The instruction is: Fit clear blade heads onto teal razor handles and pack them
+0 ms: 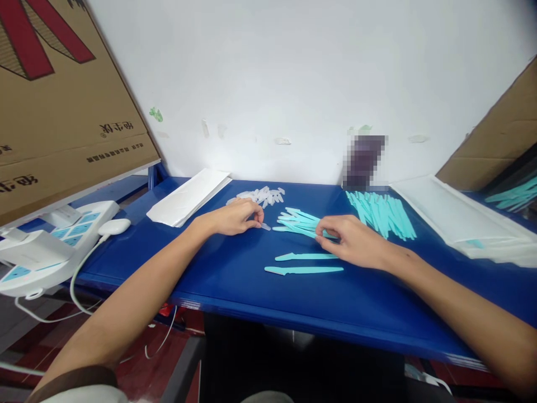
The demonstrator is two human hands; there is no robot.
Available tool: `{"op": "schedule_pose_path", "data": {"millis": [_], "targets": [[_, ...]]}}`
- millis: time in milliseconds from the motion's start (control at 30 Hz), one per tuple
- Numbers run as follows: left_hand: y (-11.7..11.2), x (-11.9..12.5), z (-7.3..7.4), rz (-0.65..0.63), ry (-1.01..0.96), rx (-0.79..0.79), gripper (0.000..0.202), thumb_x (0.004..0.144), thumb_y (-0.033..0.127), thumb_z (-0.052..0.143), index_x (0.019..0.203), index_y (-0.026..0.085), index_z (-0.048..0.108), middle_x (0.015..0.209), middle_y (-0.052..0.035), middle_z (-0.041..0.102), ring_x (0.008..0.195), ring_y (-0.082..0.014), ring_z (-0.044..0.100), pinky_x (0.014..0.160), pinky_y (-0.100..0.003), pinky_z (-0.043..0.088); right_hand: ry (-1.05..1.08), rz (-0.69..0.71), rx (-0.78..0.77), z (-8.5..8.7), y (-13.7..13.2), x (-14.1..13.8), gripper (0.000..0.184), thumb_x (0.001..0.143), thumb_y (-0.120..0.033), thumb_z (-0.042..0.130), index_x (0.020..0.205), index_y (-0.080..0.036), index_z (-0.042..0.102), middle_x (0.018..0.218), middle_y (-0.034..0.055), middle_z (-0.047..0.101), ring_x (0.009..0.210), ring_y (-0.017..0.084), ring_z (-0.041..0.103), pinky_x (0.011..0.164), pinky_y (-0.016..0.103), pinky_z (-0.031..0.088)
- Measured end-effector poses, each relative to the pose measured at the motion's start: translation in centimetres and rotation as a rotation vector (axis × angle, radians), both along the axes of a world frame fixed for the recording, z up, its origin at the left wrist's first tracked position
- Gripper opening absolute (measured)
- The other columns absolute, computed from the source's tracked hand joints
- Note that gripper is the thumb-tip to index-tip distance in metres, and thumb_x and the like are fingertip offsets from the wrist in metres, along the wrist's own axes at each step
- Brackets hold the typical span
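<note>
A blue worktop [235, 280] fills the middle of the view, set against a white wall. A big cardboard box [62, 112] leans in at the left and a second cardboard sheet [499, 140] stands at the right. A stack of flat white packets [453, 218] lies on the right end of the worktop and a smaller white stack [188, 196] lies at the back left. Left of the worktop sits a white power strip [54, 246]. A large heap of teal plastic pieces [384, 212] lies at the back right, with a small heap of teal pieces [296, 219] just left of it, between the two hands. Two single teal pieces [304, 256] lie side by side nearer the person. A pile of clear caps [262, 195] sits behind the left hand [235, 217], whose grip is pinched on one clear cap [265, 226] just above the worktop. The right hand [352, 240] rests with bent fingers on the near edge of the small heap. Its fingertips touch a teal piece, but whether its grip has closed on that piece cannot be told.
</note>
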State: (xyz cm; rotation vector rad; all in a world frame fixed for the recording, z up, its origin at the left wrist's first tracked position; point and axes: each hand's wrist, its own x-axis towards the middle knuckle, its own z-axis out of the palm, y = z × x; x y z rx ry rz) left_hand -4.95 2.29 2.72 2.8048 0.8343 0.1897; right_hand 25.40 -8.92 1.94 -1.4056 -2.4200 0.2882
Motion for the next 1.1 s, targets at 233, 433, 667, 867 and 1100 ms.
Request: {"op": "schedule_pose_path", "data": {"millis": [233, 433, 667, 867, 1100], "targets": [[-0.7, 0.6, 0.3, -0.018, -0.120, 0.039, 0.020, 0.097, 0.037, 0.055, 0.097, 0.020, 0.067, 0.096, -0.0062, 0.072, 0.089, -0.0204, 0.062, 0.084, -0.036, 0.045, -0.041, 0.013, -0.052, 0.3, 0.0, 0.0, 0.031, 0.103, -0.039, 0.040, 0.091, -0.022, 0.063, 0.083, 0.0055, 0.069, 0.070, 0.019, 0.059, 0.063, 0.031, 0.036], [-0.8, 0.8, 0.2, -0.006, -0.180, 0.070, 0.018, 0.098, 0.033, 0.055, 0.097, 0.021, 0.069, 0.096, -0.0049, 0.072, 0.090, -0.0196, 0.062, 0.083, -0.035, 0.044, -0.005, 0.039, -0.037, 0.1, 0.2, 0.2, 0.034, 0.106, -0.040, 0.035, 0.092, -0.021, 0.059, 0.090, 0.0066, 0.067, 0.075, 0.019, 0.057, 0.067, 0.032, 0.038], [-1.1, 1.1, 0.3, -0.030, -0.216, 0.094, 0.016, 0.099, 0.031, 0.057, 0.095, 0.021, 0.069, 0.096, -0.0042, 0.074, 0.090, -0.0197, 0.062, 0.087, -0.036, 0.044, -0.039, 0.058, 0.010, -0.1, 0.3, 0.3, 0.035, 0.106, -0.040, 0.034, 0.095, -0.020, 0.061, 0.093, 0.0089, 0.065, 0.079, 0.021, 0.058, 0.070, 0.034, 0.041], [-2.1, 3.0, -1.2, -0.064, -0.411, 0.097, 0.015, 0.097, 0.031, 0.062, 0.092, 0.019, 0.071, 0.092, -0.0046, 0.075, 0.087, -0.0191, 0.065, 0.084, -0.034, 0.049, -0.031, 0.075, 0.080, -0.5, 0.2, 0.0, 0.032, 0.105, -0.036, 0.037, 0.092, -0.020, 0.061, 0.090, 0.0079, 0.064, 0.076, 0.020, 0.058, 0.070, 0.033, 0.041], [-1.7, 3.2, -1.8, -0.105, -0.392, 0.195, 0.023, 0.101, 0.036, 0.056, 0.104, 0.018, 0.070, 0.102, -0.0082, 0.072, 0.097, -0.0207, 0.064, 0.090, -0.035, 0.049, -0.110, -0.025, 0.131, -0.8, 1.0, 1.2, 0.027, 0.101, -0.036, 0.043, 0.095, -0.021, 0.064, 0.093, 0.0062, 0.065, 0.075, 0.018, 0.059, 0.065, 0.031, 0.039]]}}
